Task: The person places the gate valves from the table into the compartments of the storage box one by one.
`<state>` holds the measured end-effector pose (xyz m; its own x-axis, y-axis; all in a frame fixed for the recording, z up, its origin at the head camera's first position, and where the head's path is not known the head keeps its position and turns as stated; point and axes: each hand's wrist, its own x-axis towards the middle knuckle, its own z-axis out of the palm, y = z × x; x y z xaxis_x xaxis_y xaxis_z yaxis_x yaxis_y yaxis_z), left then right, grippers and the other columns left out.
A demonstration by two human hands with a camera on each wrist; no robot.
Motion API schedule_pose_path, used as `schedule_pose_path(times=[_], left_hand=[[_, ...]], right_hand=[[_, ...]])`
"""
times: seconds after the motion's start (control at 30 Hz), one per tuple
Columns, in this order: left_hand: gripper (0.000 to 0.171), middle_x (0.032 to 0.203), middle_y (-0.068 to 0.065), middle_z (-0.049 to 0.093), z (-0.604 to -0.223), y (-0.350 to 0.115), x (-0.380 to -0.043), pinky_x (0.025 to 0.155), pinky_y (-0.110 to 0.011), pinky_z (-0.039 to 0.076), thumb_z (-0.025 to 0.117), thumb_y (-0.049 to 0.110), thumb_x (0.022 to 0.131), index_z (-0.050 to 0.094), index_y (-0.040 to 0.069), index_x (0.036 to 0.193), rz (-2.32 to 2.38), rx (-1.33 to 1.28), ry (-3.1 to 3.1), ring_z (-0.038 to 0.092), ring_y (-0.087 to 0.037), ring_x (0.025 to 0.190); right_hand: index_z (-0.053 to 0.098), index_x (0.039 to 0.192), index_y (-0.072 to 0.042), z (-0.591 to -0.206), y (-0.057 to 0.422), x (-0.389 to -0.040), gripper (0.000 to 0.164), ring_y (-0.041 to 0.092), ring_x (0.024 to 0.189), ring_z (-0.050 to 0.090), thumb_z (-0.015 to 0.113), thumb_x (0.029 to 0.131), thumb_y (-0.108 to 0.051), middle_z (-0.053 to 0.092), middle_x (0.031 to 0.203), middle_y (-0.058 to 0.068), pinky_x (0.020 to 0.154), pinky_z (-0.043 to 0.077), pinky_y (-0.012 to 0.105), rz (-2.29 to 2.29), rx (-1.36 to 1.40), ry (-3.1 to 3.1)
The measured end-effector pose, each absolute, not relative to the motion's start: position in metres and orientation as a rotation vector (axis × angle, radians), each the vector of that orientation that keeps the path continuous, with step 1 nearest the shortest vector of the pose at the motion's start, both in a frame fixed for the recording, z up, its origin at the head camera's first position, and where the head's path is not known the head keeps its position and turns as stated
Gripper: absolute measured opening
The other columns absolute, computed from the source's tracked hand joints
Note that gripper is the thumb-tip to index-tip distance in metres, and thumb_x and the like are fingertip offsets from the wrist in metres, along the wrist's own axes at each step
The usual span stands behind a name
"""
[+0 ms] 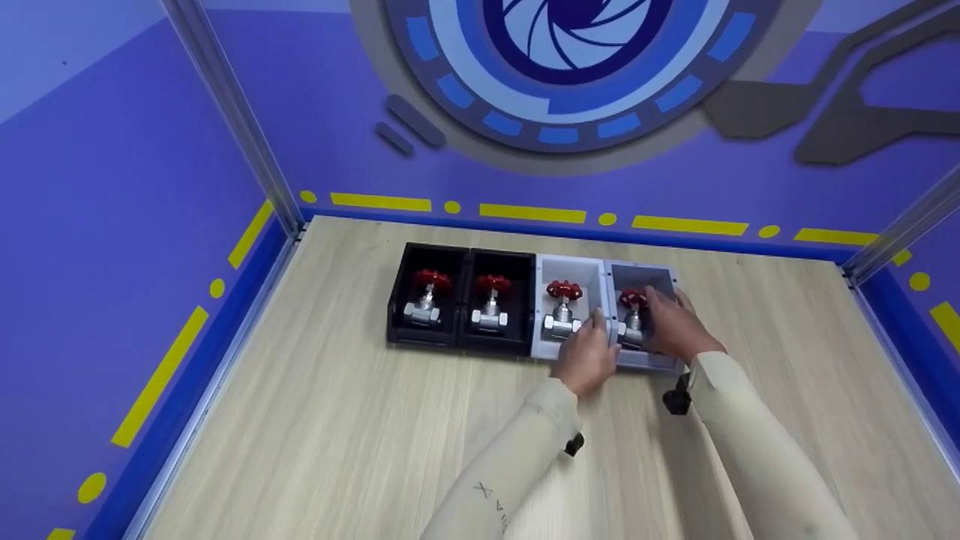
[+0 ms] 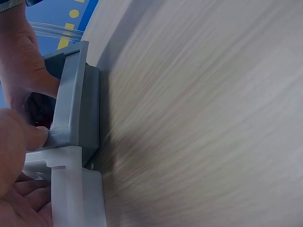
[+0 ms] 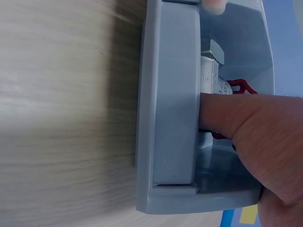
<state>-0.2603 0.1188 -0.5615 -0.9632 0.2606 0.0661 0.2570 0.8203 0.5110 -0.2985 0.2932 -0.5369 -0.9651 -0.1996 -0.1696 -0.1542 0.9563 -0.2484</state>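
Four bins stand side by side in the head view, each holding a metal valve with a red handwheel. My right hand grips the outer wall of the grey bin at the right end, its thumb inside beside the valve. At the joint between that bin and the white bin, my left hand pinches the adjoining walls. The left wrist view shows its thumb on the grey bin's side and its fingers within the white one. Another valve stands in the white bin, partly behind my left hand.
Two black bins adjoin the white one on the left, with a valve and a further valve inside. The wooden table is bounded by blue printed panels and metal corner posts.
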Motion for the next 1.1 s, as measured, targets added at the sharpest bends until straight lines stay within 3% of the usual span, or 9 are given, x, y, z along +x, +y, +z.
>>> schedule_pose_path(times=[0.5,0.77,1.1], left_hand=[[0.066,0.123,-0.005,0.064,-0.5626,0.1195,-0.2609,0.081,-0.03,0.055,0.066,0.035,0.09,0.041,0.004,0.142,0.835,0.446,3.024,0.068,-0.019,0.093],[0.072,0.13,-0.007,0.061,-0.5617,0.119,-0.2616,0.083,-0.03,0.056,0.065,0.036,0.09,0.036,0.002,0.146,0.858,0.428,2.984,0.068,-0.02,0.095],[0.069,0.128,-0.005,0.061,-0.5604,0.118,-0.261,0.081,-0.029,0.056,0.063,0.036,0.091,0.036,0.004,0.146,0.839,0.434,2.977,0.068,-0.019,0.095]], right_hand=[[0.019,0.149,0.008,-0.5334,0.2937,-0.2981,0.093,0.045,0.139,0.032,0.077,0.079,-0.008,0.031,0.15,0.032,0.119,0.007,0.058,-0.327,-0.264,2.9],[0.018,0.151,0.006,-0.5325,0.2944,-0.2991,0.095,0.045,0.142,0.028,0.078,0.079,-0.006,0.028,0.153,0.03,0.119,0.005,0.058,-0.342,-0.263,2.885],[0.025,0.148,0.01,-0.5355,0.2926,-0.2945,0.091,0.044,0.138,0.036,0.079,0.076,-0.005,0.036,0.148,0.032,0.119,0.01,0.058,-0.275,-0.362,2.992]])
